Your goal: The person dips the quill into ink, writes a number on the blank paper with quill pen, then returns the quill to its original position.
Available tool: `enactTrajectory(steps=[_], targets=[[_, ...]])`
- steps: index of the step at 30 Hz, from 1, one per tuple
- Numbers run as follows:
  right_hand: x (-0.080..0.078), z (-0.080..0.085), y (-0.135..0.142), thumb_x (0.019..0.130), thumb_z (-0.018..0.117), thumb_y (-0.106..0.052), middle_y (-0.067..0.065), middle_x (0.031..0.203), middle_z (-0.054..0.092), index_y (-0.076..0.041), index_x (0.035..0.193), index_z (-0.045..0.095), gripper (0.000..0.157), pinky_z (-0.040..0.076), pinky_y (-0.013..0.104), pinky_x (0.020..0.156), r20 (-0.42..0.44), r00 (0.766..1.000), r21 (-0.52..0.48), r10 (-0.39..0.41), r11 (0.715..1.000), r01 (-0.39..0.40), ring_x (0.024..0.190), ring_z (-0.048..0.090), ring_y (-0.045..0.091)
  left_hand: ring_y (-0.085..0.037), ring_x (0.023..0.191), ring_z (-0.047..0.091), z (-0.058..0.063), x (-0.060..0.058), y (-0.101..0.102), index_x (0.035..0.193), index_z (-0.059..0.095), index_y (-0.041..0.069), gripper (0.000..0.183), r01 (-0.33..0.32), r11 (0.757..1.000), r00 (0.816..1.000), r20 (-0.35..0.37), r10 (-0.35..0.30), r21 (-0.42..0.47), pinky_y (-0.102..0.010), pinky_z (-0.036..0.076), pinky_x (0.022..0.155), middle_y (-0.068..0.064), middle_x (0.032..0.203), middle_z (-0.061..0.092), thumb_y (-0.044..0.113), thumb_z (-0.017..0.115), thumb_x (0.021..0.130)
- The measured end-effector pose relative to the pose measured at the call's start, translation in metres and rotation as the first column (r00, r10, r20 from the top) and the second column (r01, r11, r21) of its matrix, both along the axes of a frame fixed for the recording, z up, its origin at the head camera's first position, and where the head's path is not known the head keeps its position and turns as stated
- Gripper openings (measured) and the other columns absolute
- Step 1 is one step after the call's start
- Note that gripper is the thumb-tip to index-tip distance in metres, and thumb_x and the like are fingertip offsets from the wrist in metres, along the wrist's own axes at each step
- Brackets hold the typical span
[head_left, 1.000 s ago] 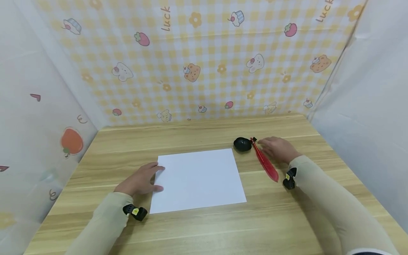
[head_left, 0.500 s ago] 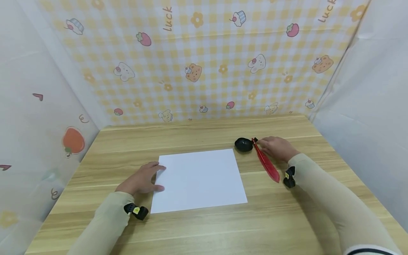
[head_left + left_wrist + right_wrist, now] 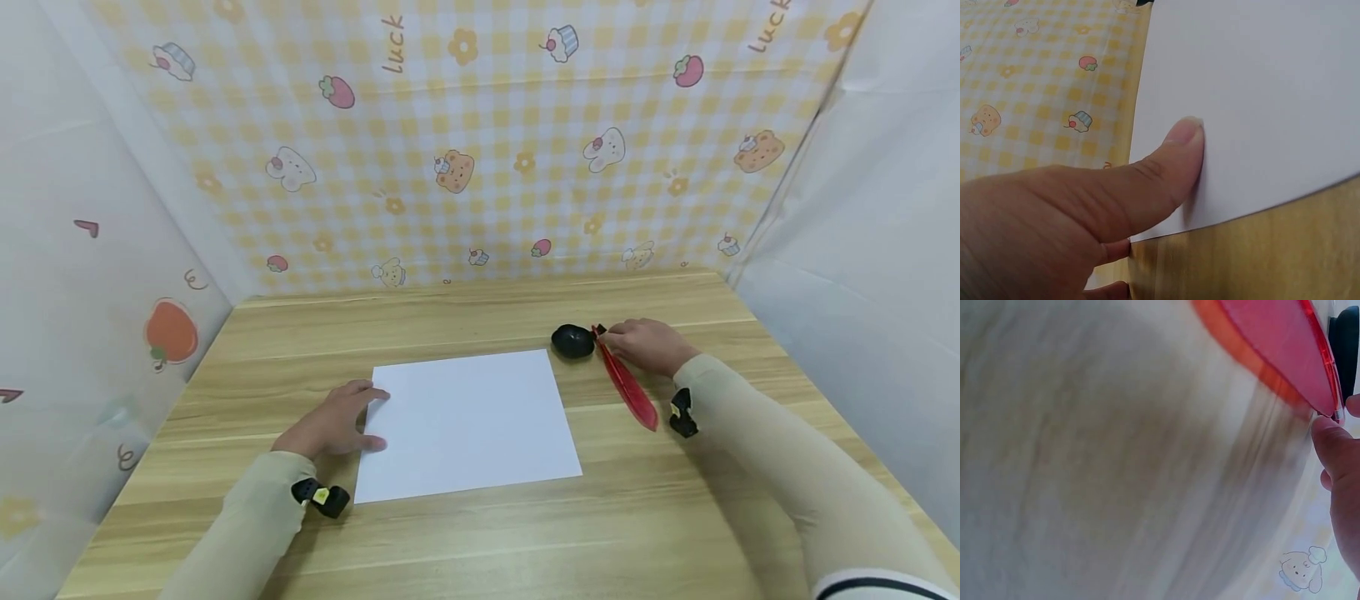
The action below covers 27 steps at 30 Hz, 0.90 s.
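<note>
A white sheet of paper (image 3: pixel 472 425) lies flat on the wooden table. My left hand (image 3: pixel 330 425) rests at its left edge, fingers spread, thumb and a fingertip on the paper; the left wrist view shows the thumb (image 3: pixel 1166 165) against the sheet. Right of the paper is a red, translucent, leaf-shaped piece (image 3: pixel 630 392) with a narrow upper end. My right hand (image 3: pixel 648 346) pinches that end; in the right wrist view its thumb (image 3: pixel 1332 440) and a fingertip lie on either side of the red piece (image 3: pixel 1279 347). A glossy black rounded thing (image 3: pixel 572 342) sits just left of the narrow end.
The wooden table (image 3: pixel 465 550) extends around the paper on all sides. A yellow checked cloth (image 3: pixel 487 167) with cartoon prints hangs along its back edge. White sheeting (image 3: pixel 862 250) closes off the right, and printed white sheeting (image 3: pixel 90 275) the left.
My right hand has moved slightly left, from beside the red piece onto its narrow end. My left hand and the paper stay where they were.
</note>
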State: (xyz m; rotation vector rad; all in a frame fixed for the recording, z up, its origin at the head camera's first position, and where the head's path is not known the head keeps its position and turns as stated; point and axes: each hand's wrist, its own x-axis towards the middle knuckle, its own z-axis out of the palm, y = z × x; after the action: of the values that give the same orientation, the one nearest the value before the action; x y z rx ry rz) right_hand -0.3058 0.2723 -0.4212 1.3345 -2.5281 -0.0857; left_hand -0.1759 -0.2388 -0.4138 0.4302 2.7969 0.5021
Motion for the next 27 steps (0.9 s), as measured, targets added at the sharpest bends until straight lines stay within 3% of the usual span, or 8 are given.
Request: enactTrajectory(steps=[10, 27], targets=[[0.0015, 0.0017, -0.0058, 0.081, 0.076, -0.001, 0.009, 0.089, 0.070, -0.011, 0.103, 0.069, 0.025, 0.056, 0.039, 0.069, -0.017, 1.000, 0.049, 0.005, 0.999, -0.004, 0.078, 0.068, 0.025, -0.050, 0.132, 0.029, 0.0025, 0.0013, 0.0021, 0.138, 0.051, 0.008, 0.073, -0.013, 1.000, 1.000, 0.002, 0.013, 0.012, -0.066, 0.033, 0.099, -0.026, 0.148, 0.033, 0.034, 0.082, 0.077], [0.0047, 0.0032, -0.0088, 0.079, 0.076, 0.002, 0.013, 0.102, 0.070, -0.012, 0.109, 0.072, 0.033, 0.055, 0.042, 0.077, 0.012, 1.000, 0.105, -0.017, 0.994, 0.015, 0.091, 0.068, 0.029, -0.049, 0.133, 0.029, 0.0036, 0.0042, 0.0011, 0.137, 0.052, 0.008, 0.072, -0.012, 1.000, 1.000, 0.002, 0.012, 0.016, -0.064, 0.032, 0.101, -0.026, 0.147, 0.033, 0.034, 0.082, 0.077]])
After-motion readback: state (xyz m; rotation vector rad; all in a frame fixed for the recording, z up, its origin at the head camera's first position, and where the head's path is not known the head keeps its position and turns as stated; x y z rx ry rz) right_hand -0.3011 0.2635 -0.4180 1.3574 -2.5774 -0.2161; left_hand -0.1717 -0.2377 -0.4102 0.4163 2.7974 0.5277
